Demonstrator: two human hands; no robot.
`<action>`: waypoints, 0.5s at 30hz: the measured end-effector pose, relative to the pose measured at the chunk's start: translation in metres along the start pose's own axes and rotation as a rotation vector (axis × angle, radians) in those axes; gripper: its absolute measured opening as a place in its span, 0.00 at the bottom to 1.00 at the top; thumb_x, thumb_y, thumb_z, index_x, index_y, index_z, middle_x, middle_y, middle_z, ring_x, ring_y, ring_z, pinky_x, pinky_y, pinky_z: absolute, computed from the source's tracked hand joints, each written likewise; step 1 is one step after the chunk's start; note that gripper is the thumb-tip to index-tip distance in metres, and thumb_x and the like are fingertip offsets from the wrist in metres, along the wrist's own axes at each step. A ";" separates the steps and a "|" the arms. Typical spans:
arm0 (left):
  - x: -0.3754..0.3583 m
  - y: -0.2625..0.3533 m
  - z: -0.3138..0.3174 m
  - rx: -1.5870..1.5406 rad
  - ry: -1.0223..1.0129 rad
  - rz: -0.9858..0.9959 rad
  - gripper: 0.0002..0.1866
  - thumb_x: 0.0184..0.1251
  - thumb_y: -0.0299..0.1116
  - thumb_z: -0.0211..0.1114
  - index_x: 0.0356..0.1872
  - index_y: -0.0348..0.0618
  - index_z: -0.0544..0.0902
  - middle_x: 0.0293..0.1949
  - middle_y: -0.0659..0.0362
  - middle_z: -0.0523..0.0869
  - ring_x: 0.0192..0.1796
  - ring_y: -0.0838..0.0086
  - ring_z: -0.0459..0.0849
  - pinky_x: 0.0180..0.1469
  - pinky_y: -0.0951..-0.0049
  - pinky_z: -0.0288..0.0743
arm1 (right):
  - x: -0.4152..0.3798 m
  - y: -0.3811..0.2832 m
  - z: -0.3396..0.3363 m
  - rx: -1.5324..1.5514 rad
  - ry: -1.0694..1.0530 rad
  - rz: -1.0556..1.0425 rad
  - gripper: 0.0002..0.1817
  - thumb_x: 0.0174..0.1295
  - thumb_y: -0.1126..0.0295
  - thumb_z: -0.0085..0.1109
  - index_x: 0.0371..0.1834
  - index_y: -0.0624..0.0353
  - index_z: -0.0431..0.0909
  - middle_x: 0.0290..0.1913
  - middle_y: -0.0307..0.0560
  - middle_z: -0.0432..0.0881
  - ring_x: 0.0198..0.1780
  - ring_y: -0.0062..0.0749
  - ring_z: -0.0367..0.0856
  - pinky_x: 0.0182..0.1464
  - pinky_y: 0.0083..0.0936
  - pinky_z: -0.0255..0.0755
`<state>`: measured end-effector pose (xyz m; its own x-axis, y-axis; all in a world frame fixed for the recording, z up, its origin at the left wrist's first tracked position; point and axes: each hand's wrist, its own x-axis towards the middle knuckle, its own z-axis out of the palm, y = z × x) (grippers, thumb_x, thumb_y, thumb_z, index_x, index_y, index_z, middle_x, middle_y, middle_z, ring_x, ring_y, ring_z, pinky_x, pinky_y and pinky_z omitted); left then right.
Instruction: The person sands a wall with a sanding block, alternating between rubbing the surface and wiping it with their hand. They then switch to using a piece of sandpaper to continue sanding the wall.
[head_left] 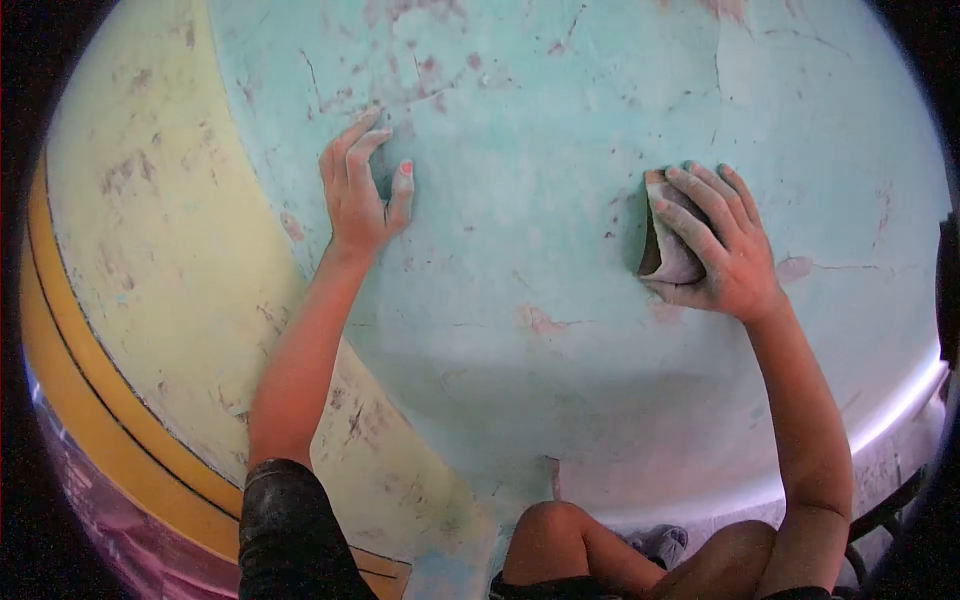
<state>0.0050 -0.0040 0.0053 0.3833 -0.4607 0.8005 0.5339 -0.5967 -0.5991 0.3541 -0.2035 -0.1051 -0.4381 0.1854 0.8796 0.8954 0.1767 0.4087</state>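
Note:
My right hand presses a folded piece of sandpaper against the pale turquoise painted surface. Its fingers lie over the sheet, and the brown inner side shows at the curled left edge. To the left, my left hand is at the same surface with fingers apart and nothing in them. Whitish dust coats the fingers of both hands. Cracks, scuffs and dark reddish patches mark the paint around them.
A scuffed yellow band curves down the left, bordered by an orange strip with dark lines. My bent knee and a grey shoe are at the bottom. Dark bars stand at lower right.

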 end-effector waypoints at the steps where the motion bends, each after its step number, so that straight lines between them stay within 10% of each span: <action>1: -0.002 -0.001 0.000 0.005 0.002 0.002 0.19 0.65 0.30 0.62 0.56 0.36 0.73 0.63 0.43 0.78 0.64 0.53 0.75 0.67 0.56 0.64 | 0.000 -0.001 0.001 0.003 0.019 0.002 0.56 0.26 0.55 0.82 0.71 0.41 0.71 0.72 0.47 0.70 0.72 0.47 0.69 0.76 0.52 0.59; 15: 0.008 -0.015 -0.027 -0.015 -0.243 0.094 0.18 0.66 0.32 0.62 0.56 0.39 0.77 0.58 0.44 0.80 0.60 0.50 0.78 0.66 0.54 0.67 | 0.002 -0.005 -0.006 0.050 -0.012 0.047 0.53 0.30 0.57 0.84 0.70 0.39 0.71 0.73 0.47 0.68 0.74 0.46 0.66 0.78 0.51 0.57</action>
<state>-0.0209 -0.0163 0.0202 0.6017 -0.3447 0.7206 0.4765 -0.5692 -0.6701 0.3495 -0.2099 -0.1038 -0.3973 0.2058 0.8943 0.9098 0.2157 0.3545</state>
